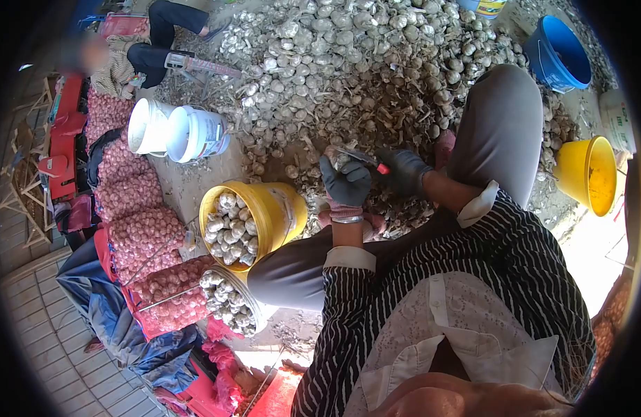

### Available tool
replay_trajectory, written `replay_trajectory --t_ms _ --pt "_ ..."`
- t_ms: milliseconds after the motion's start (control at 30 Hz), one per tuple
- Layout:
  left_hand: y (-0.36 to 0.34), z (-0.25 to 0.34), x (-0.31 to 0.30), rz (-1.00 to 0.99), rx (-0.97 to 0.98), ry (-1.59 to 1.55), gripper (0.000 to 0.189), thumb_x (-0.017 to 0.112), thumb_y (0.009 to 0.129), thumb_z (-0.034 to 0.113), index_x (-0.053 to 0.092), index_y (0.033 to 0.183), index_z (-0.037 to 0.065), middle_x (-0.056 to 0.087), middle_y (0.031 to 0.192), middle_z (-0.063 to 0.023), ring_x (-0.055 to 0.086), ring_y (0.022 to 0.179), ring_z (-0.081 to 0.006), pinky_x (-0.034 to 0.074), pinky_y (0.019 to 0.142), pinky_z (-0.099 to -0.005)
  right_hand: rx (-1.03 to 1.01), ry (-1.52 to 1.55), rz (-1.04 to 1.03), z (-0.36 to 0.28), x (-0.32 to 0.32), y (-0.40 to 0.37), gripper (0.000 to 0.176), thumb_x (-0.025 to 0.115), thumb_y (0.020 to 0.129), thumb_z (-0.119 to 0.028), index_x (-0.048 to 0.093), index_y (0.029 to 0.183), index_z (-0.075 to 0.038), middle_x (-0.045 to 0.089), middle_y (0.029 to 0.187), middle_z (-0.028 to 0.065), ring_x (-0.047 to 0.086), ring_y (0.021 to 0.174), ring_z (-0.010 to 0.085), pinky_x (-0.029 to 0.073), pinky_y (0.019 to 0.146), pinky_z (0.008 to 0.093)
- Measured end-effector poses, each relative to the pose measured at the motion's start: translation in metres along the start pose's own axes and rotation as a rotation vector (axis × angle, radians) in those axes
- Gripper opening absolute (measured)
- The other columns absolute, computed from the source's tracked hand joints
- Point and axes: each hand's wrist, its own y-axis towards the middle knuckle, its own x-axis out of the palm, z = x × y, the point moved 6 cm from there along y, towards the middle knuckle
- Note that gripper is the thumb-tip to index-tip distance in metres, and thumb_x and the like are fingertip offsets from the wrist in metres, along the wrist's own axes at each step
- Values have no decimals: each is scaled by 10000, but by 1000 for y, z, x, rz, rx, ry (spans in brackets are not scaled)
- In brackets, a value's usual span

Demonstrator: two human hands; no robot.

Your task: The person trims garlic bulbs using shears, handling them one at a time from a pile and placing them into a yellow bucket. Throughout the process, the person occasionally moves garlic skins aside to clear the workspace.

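Note:
My left hand (346,182), in a dark grey glove, is closed around a garlic bulb (340,159) held up in front of me. In my right hand (404,172), gloved the same way, is a knife (359,156) with a red end to its handle. Its grey blade points left and lies across the top of the bulb, seemingly touching it. The fingers partly hide both the bulb and the handle. Beyond my hands spreads a large heap of garlic bulbs (313,62), with loose stalks and dry skins nearer me.
Left of my knee stand a yellow bucket (293,215) and a white bucket (259,306), both filled with garlic. Further off are white buckets (199,135) and red net sacks (143,240). Blue (553,59) and yellow (578,170) buckets stand right. Another person (122,66) sits far left.

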Motion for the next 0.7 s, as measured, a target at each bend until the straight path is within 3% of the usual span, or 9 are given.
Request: replay_trajectory --t_ms 100,167,200,233,300,333,433,500,700 --pt "-2 12 -11 158 170 -49 437 668 844 375 547 1114 54 563 824 -17 503 661 -98 406 592 -195 115 176 72 33 18 9 382 666 773 -274 573 1071 -55 636 910 221 610 902 400 481 761 460" --pt "-21 40 4 450 586 732 339 655 866 157 515 1164 74 599 898 -36 564 755 -95 449 604 -230 164 191 51 31 7 7 395 660 777 -269 565 1097 -58 636 893 218 613 888 395 480 752 466" --pt "-34 39 19 579 675 1091 497 678 782 -21 480 1229 67 608 984 -46 592 854 -135 500 721 -263 212 211 20 29 5 5 409 654 781 -264 558 1123 -61 636 877 215 617 874 391 480 743 473" --pt "-38 44 17 589 681 1085 497 678 782 -21 480 1229 67 608 984 -46 592 854 -135 500 721 -263 212 208 9 28 4 4 409 654 781 -264 558 1123 -61 636 877 215 617 874 391 480 743 473" --pt "-50 49 38 557 892 1761 627 683 701 -85 462 1270 57 599 1072 -63 592 965 -197 498 861 -311 -41 -76 103 10 -4 2 498 656 767 -275 517 1194 -59 637 899 206 622 841 382 473 742 477" --pt "-55 52 32 581 843 1720 685 704 641 -77 462 1270 48 589 1124 -80 577 1035 -217 470 936 -333 -36 -77 94 7 -7 1 498 656 767 -275 517 1194 -59 637 899 206 622 841 382 473 742 477" --pt "-65 60 15 785 661 1762 682 774 621 17 502 1247 32 619 1125 -94 589 1037 -208 456 932 -325 -153 -267 110 -10 -7 4 615 674 729 -297 469 1256 -53 627 931 208 618 853 365 467 732 473" --pt "-66 56 15 748 617 1837 654 783 621 46 526 1222 33 624 1124 -99 597 1032 -209 467 916 -326 -207 -449 94 -13 -3 6 692 693 679 -315 456 1274 -54 615 924 191 607 861 356 466 716 454" --pt "-75 65 6 727 375 2024 631 786 623 94 528 1195 24 616 1125 -130 607 1023 -226 481 901 -333 -362 -671 98 -20 12 5 679 708 633 -329 508 1230 -73 591 825 133 596 796 335 467 664 440"
